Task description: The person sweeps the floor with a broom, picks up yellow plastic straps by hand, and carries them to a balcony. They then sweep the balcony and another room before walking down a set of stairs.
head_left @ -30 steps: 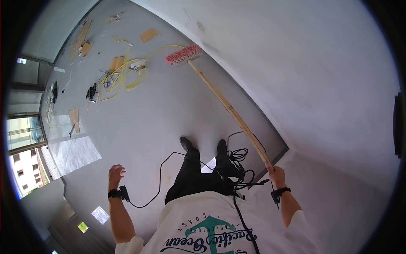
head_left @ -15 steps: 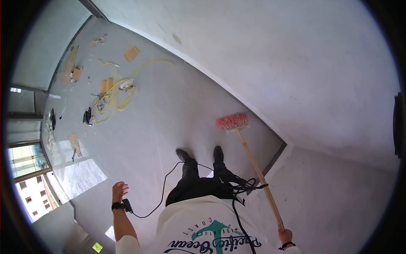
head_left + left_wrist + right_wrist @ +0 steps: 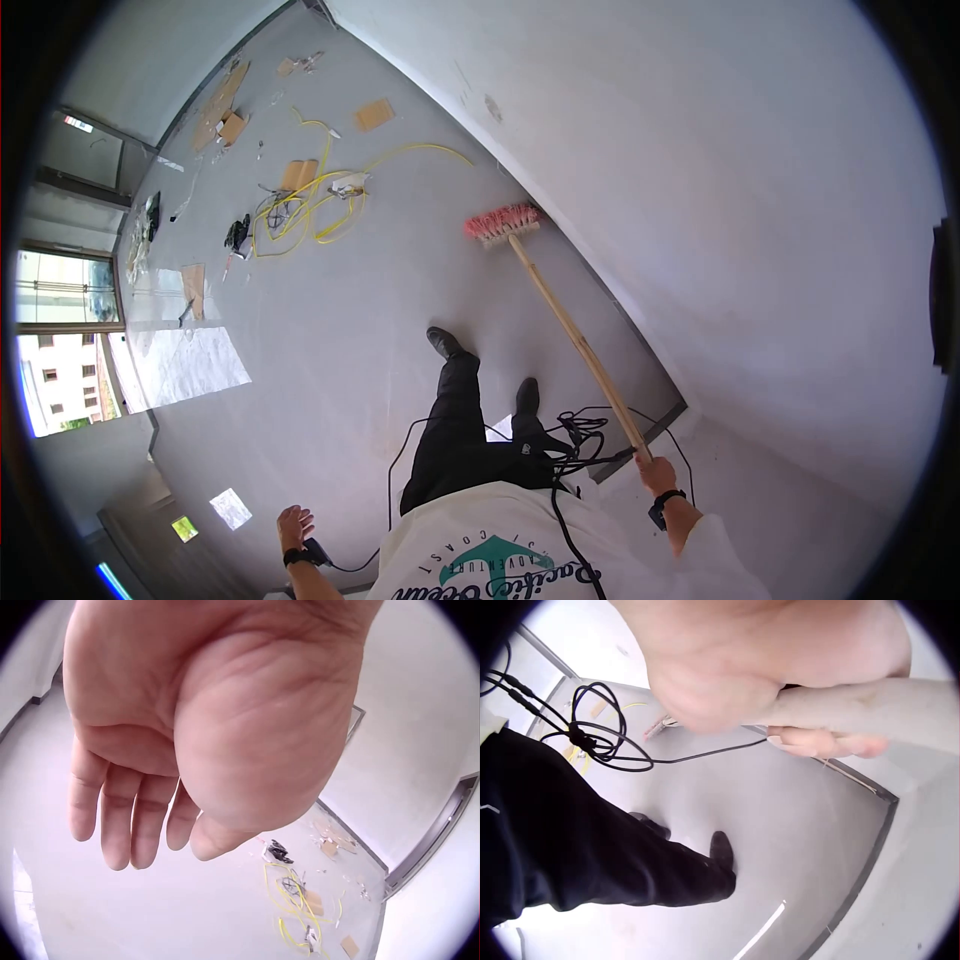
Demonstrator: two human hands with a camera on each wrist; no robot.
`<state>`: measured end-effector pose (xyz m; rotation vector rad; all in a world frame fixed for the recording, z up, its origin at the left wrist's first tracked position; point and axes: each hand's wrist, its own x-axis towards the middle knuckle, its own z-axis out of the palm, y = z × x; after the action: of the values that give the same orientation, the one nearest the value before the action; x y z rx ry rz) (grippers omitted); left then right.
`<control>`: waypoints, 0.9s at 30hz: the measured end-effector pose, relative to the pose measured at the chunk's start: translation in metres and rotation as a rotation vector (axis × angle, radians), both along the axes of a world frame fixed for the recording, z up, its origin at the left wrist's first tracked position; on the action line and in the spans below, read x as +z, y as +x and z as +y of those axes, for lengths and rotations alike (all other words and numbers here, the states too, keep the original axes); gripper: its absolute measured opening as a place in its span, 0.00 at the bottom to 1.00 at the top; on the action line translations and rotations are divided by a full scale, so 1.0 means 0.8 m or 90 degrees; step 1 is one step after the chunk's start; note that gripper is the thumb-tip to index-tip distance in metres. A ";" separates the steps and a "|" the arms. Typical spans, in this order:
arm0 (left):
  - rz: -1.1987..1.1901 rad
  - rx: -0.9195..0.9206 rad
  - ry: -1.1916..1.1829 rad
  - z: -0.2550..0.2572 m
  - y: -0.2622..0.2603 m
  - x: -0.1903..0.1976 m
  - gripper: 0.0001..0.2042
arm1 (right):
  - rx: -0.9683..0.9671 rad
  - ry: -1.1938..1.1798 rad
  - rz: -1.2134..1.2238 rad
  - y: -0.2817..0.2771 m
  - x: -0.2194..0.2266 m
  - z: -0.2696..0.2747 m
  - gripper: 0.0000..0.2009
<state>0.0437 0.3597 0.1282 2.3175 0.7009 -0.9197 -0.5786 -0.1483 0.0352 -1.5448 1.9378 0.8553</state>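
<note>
Right hand [image 3: 657, 475] is curled round the broom [image 3: 580, 345] near the top end of its stick, probably because that gives the most reach – the pole slants out so the pink bristles [image 3: 503, 220] sit by the foot of the wall [image 3: 650, 200], seemingly on the floor [image 3: 330, 320]. Left hand [image 3: 295, 525] is out to the side, empty, fingers loosely extended – guess one hand's enough for a stick that light.

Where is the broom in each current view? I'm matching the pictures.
Head: right of centre, its pink bristles farthest from the right hand.
Left wrist: not in it.
Right wrist: handle gripped at upper right, bristles small at upper left.
Shared landmark: yellow cable on the floor, partly hidden in the right wrist view.
</note>
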 end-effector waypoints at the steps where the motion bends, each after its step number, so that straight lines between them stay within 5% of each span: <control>1: 0.001 0.009 -0.002 0.001 -0.001 -0.010 0.17 | 0.006 -0.004 -0.021 0.024 -0.019 -0.017 0.35; 4: 0.032 0.034 0.002 -0.009 0.014 -0.030 0.16 | -0.034 0.087 -0.111 0.159 0.000 -0.103 0.37; 8: 0.062 -0.031 -0.009 -0.081 0.103 -0.022 0.18 | 0.104 -0.023 -0.183 0.348 -0.076 -0.243 0.36; 13: -0.093 -0.067 -0.060 -0.158 0.265 0.017 0.17 | 0.285 -0.209 -0.248 0.636 -0.008 -0.378 0.32; 16: -0.171 -0.011 -0.149 -0.182 0.299 0.033 0.16 | 0.284 -0.240 -0.211 0.611 0.009 -0.382 0.32; 19: -0.121 0.038 -0.150 -0.170 0.293 -0.003 0.16 | 0.287 -0.201 -0.149 0.507 0.015 -0.340 0.34; 24: 0.086 0.103 -0.048 -0.109 0.205 -0.092 0.15 | 0.240 -0.089 -0.034 0.277 0.083 -0.223 0.30; 27: 0.143 0.178 -0.040 -0.096 0.158 -0.110 0.16 | 0.284 -0.051 0.043 0.216 0.121 -0.212 0.32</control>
<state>0.1697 0.2827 0.0402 2.0144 1.0434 -1.0604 -0.4056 -0.3181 0.1317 -2.0651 1.7131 1.0272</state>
